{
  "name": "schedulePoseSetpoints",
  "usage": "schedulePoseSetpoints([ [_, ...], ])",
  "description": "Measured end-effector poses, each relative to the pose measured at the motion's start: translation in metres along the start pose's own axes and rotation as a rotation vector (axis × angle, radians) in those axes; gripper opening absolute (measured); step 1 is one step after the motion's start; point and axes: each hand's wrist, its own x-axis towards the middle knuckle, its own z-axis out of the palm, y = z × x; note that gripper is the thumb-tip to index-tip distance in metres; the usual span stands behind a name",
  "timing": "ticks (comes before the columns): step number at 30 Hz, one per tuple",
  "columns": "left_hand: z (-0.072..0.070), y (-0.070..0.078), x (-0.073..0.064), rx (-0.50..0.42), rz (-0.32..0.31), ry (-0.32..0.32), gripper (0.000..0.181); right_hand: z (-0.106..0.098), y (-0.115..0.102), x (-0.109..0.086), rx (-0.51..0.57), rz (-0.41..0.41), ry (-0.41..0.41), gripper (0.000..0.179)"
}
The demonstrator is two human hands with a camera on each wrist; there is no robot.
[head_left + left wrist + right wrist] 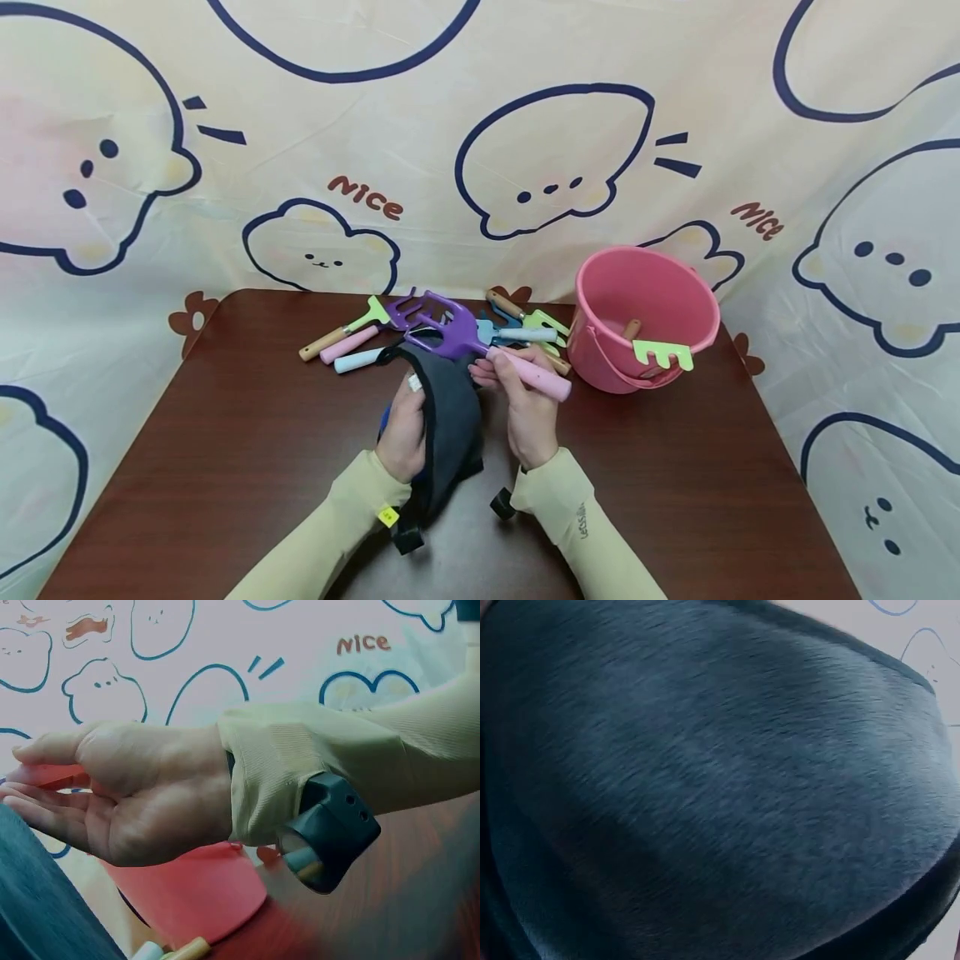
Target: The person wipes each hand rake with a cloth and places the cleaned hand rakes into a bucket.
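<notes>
Left hand: here it is, left hand [403,435] over the middle of the worktop [225,467], clamped on the side of the dark cloth piece [453,417]; thumb side in sight, the other fingertips lost in the folds, so their spacing I cannot tell.
Dark cloth: propped up between the two hands, its far end towards the tools, a bit of blue peeping out beside the left hand, and it fills most of the right wrist view.
Right hand: look at right hand [531,417], thumb and fingers closed on the pink handle of the purple fork [459,332].
Purple fork: up in the air, handle end pointing at the near right corner, prongs over the cloth's far end.
Far edge, left of the cloth: a green-headed tool [369,315] with a wooden handle, a pink-handled rake [352,343] and a light blue handle [357,361], all bunched close.
Far edge, right of the fork: a jumble, with a green fork [542,321] and a pale blue handle [528,334] on show.
Far right corner: pink bucket [600,367] upright, a green rake [654,347] hooked over its near rim.
</notes>
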Motion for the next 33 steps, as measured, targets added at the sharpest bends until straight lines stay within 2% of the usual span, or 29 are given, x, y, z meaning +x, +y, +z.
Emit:
schedulePoseSetpoints([
  [2,0.003,-0.001,0.002,0.132,0.036,0.094,0.034,0.002,0.0,-0.002,-0.013,-0.002,-0.017,0.016],
  [4,0.004,-0.003,0.006,0.211,0.045,0.175,0.037,0.003,0.001,-0.003,-0.035,0.0,-0.04,0.022],
  [7,0.002,-0.004,0.011,0.278,0.058,0.277,0.021,0.003,0.002,-0.004,-0.052,0.005,-0.062,0.03],
  [9,0.0,-0.004,0.012,0.307,0.075,0.307,0.015,0.002,0.003,-0.004,-0.049,0.009,-0.068,0.031],
  [15,-0.004,0.0,0.013,0.352,0.115,0.32,0.012,0.0,0.002,-0.002,-0.011,0.026,-0.074,0.025],
  [18,-0.005,0.001,0.013,0.343,0.125,0.327,0.011,0.0,0.001,-0.001,-0.01,0.022,-0.087,0.029],
  [23,-0.006,0.005,0.013,0.305,0.133,0.325,0.013,-0.002,-0.003,0.001,-0.033,-0.002,-0.111,0.025],
  [29,-0.008,0.011,0.012,0.296,0.099,0.352,0.016,-0.006,-0.008,0.004,-0.06,0.003,-0.131,0.026],
  [33,-0.011,0.013,0.01,0.301,0.098,0.341,0.02,-0.008,-0.01,0.006,-0.065,0.028,-0.158,0.026],
])
